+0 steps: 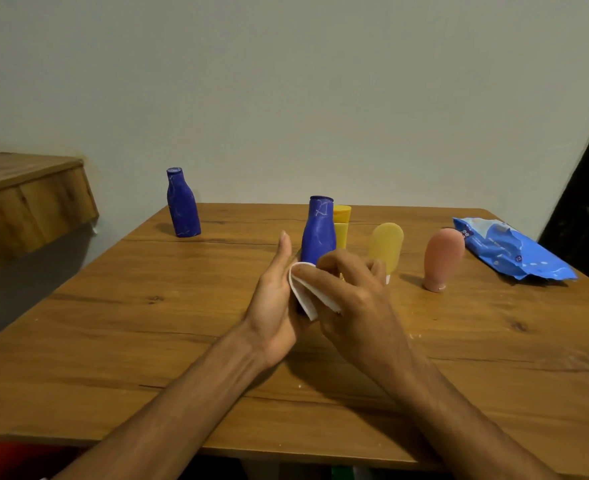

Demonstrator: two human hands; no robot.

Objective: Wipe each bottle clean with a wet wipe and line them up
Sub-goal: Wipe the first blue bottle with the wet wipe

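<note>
My left hand (275, 299) and my right hand (350, 296) meet at the table's middle over a folded white wet wipe (305, 292). The left hand's fingers are straight, its palm against the wipe. The right hand's fingers curl over the wipe and grip it. Just behind the hands a scuffed blue bottle (319, 233) stands upright. A second blue bottle (182, 204) stands at the far left. A yellow bottle (342, 221) is partly hidden behind the near blue one. A yellow tube (387, 245) and a pink tube (442, 258) stand cap-down to the right.
A blue pack of wet wipes (509, 251) lies at the far right of the wooden table (147, 341). A wooden shelf (26, 199) juts out from the wall on the left. A dark object stands at the right edge.
</note>
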